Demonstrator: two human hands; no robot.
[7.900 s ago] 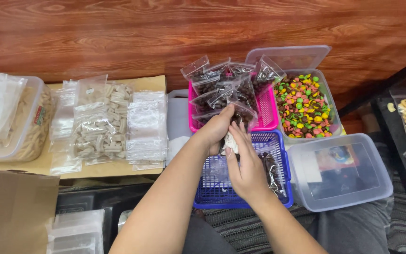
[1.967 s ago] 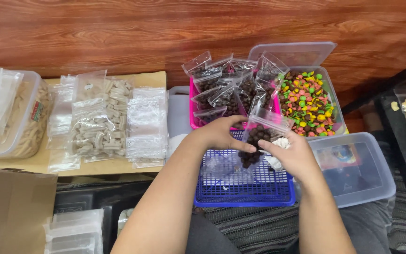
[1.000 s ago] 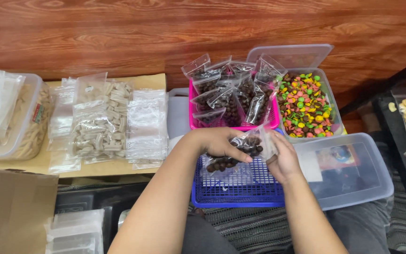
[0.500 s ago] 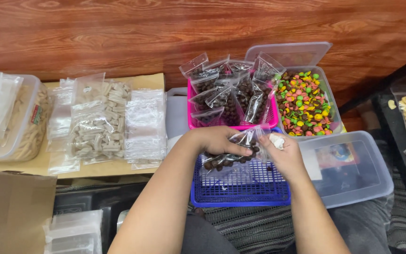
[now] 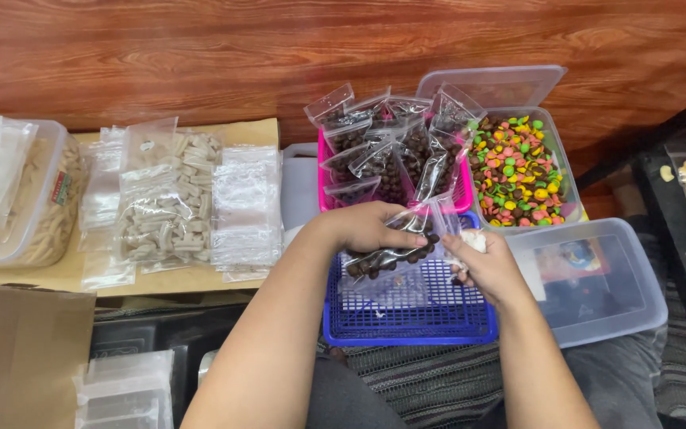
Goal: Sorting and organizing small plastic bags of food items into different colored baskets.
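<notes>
A clear plastic tub of multicoloured candy-coated sweets (image 5: 518, 168) stands open at the back of the table. Beside it, a pink plastic basket (image 5: 465, 193) already holds a stack of filled small clear bags of dark brown round sweets (image 5: 383, 155). Nearer, a blue plastic mesh basket (image 5: 406, 314) lies almost bare. Above it, the left hand (image 5: 367, 229) and right hand (image 5: 486, 266) both grip one more small clear zip bag of dark brown sweets (image 5: 387, 256), its mouth not yet visibly sealed.
</notes>
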